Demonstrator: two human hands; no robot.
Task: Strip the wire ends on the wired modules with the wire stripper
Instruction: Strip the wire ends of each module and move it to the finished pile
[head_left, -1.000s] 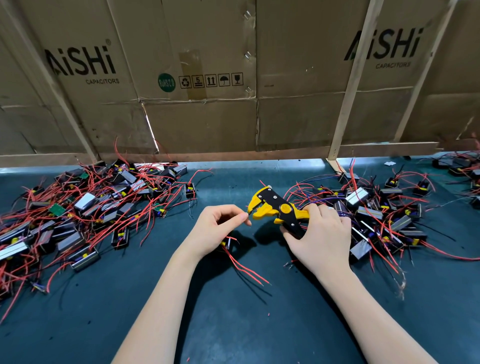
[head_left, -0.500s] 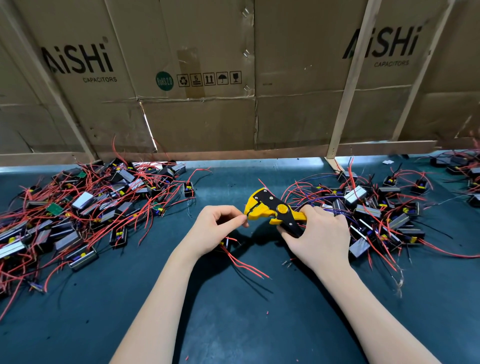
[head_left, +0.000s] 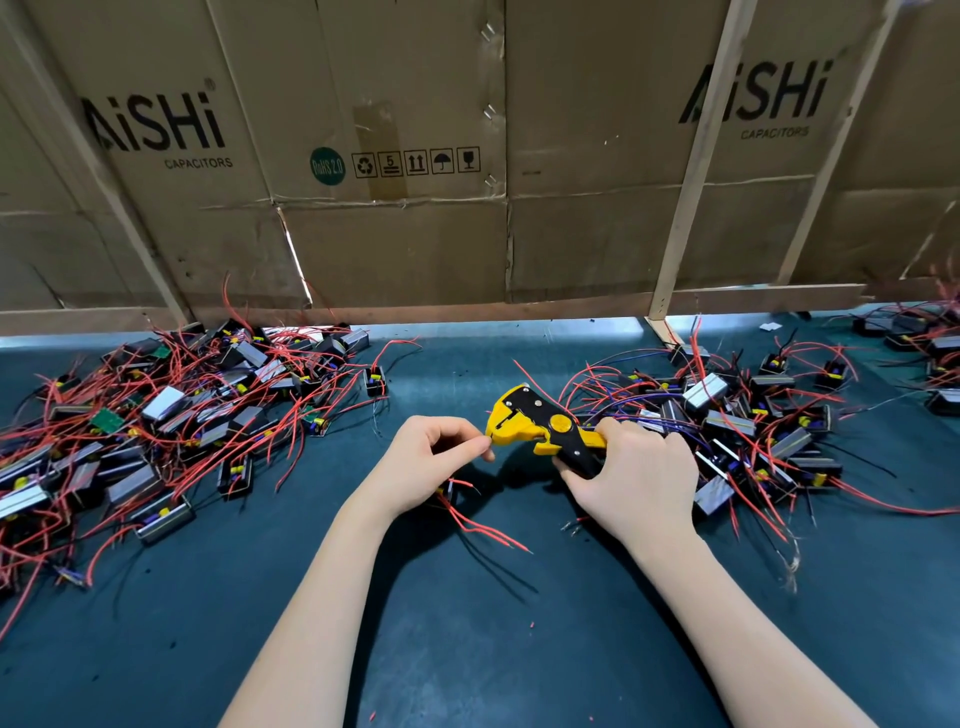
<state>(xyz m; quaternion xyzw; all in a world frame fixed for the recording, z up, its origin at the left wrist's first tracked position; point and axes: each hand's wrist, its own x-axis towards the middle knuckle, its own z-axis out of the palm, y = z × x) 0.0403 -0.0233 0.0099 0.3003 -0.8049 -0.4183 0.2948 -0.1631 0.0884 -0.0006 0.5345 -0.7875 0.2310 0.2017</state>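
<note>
Mid-frame, my right hand grips the wire stripper; left hand fingers pinch a module's wire at its nose.

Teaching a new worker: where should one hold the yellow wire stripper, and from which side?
Grip the black and yellow handles of the wire stripper, coming from the right as the right hand does; its head points left toward the left hand, so that end stays free.
</note>
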